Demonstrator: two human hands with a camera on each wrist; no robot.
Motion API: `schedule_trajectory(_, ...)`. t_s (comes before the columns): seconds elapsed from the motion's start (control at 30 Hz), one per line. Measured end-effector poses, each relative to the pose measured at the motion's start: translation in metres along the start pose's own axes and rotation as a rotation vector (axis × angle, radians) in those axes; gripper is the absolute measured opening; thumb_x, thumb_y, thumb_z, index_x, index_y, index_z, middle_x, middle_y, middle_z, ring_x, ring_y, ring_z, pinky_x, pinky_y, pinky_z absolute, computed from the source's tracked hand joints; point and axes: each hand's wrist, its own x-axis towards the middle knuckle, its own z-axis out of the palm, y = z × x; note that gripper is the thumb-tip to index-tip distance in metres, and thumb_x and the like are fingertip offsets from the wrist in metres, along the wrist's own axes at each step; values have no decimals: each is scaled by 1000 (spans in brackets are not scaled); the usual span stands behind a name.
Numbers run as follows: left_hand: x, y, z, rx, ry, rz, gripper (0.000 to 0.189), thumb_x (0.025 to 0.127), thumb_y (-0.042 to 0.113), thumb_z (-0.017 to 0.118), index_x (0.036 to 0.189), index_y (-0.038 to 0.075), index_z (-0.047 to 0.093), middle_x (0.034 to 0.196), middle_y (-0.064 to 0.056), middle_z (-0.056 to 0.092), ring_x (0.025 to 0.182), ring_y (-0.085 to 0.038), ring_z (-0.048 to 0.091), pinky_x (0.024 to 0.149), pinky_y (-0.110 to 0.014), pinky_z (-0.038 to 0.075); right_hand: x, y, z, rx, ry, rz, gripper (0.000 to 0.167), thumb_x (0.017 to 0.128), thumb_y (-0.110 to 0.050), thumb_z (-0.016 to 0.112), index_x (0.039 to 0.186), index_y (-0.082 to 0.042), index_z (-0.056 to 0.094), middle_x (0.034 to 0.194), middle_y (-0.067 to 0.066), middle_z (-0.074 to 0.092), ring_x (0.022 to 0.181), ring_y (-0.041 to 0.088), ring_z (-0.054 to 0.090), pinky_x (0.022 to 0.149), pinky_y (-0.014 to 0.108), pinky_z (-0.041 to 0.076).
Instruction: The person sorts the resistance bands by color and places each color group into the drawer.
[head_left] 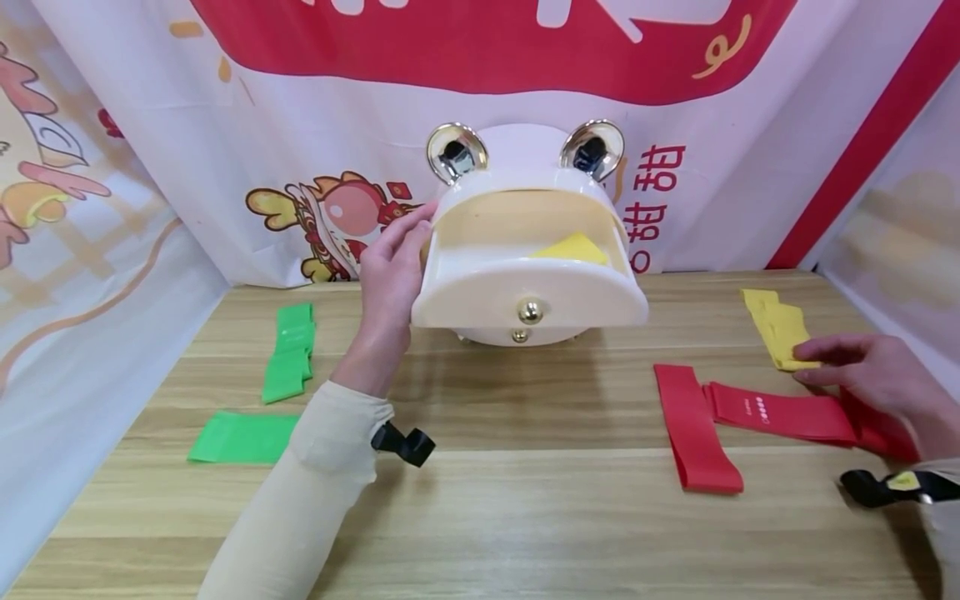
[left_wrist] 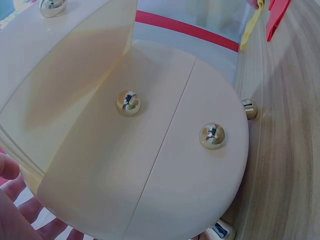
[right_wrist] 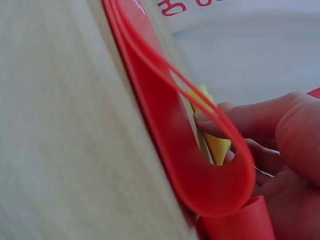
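Folded yellow rubbery strip [head_left: 776, 327] on wood-grain bench [head_left: 540, 517], at fingertips of right hand [head_left: 885, 375]; pinched or merely touched, cannot tell. Flat red rubbery strips [head_left: 783, 414] just beside those fingers. Left hand [head_left: 392, 279]: fingers spread against glossy white rounded cabinet [head_left: 519, 157]. Green rubbery strips [head_left: 288, 354] left of them.

Bands [head_left: 289, 353] lie left and right of the cabinet [head_left: 522, 148], one strip [head_left: 576, 248] in its drawer [head_left: 468, 297]
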Motion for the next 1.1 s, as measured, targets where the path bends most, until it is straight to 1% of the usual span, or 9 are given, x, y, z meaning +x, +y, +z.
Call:
schedule_trajectory(0.1, 0, 0, 0, -1, 1, 1, 27, 108, 32, 62, 131, 34, 76, 141, 13, 69, 126, -9, 64, 106, -32, 58, 0, -2, 1, 11, 40, 10, 53, 104, -24, 68, 146, 3, 52, 148, 37, 42, 124, 54, 36, 67, 27, 53)
schedule_trajectory(0.23, 0, 0, 1, 2, 0, -2, 27, 108, 32, 62, 130, 34, 76, 141, 14, 69, 125, -9, 64, 106, -32, 57, -2, -7, 1, 8, 106, -9, 52, 106, -30, 65, 144, 4, 55, 147, 37, 45, 123, 52, 39, 62, 24, 54)
schedule_trajectory(0.4, 1, -1, 1, 9, 3, 9, 27, 108, 32, 62, 131, 34, 76, 141, 13, 70, 125, -9, 64, 106, -31, 57, -4, -13, -3, 8, 138, -58, 56, 107, -38, 62, 145, 2, 56, 150, 36, 44, 127, 53, 38, 62, 19, 50)
schedule_trajectory(0.53, 1, -1, 0, 9, 9, 22, 27, 107, 32, 63, 130, 32, 77, 141, 13, 70, 126, -9, 63, 106, -30, 54, -8, -20, -7, -2, 161, -91, 55, 108, -38, 60, 145, 3, 57, 147, 36, 48, 125, 52, 41, 62, 19, 48)
schedule_trajectory(0.67, 0, -1, 0, 11, 12, 24, 27, 107, 32, 63, 130, 33, 77, 140, 14, 70, 126, -8, 62, 105, -30, 53, -14, -29, -13, 14, 185, -70, 58, 109, -41, 57, 148, 1, 55, 146, 34, 50, 121, 49, 44, 64, 23, 48)
schedule_trajectory(0.73, 0, 0, 0, 13, 13, 23, 27, 107, 31, 63, 130, 33, 77, 140, 14, 70, 126, -8, 62, 105, -31, 54, -16, -34, -15, 29, 213, -62, 58, 109, -42, 55, 149, 0, 54, 147, 33, 50, 119, 47, 45, 63, 22, 49)
schedule_trajectory(0.8, 0, 0, 0, 14, 13, 19, 27, 107, 32, 63, 129, 33, 77, 140, 14, 70, 126, -8, 62, 105, -31, 54, -19, -39, -16, 42, 240, -56, 57, 110, -40, 55, 150, -1, 53, 147, 33, 50, 116, 44, 46, 62, 19, 51)
schedule_trajectory(0.9, -1, 0, 0, 12, 13, 11, 27, 107, 33, 63, 130, 34, 77, 141, 14, 70, 126, -8, 62, 105, -31, 53, -21, -46, -16, 60, 276, -69, 54, 111, -35, 54, 151, 1, 51, 144, 31, 50, 111, 40, 47, 61, 11, 50)
schedule_trajectory(1.1, 0, -1, 0, 14, 6, 22, 27, 107, 33, 63, 131, 32, 77, 141, 13, 70, 126, -8, 62, 106, -30, 53, -30, -61, -18, 74, 307, -68, 57, 112, -36, 49, 155, 3, 45, 146, 32, 48, 107, 37, 46, 61, 6, 44)
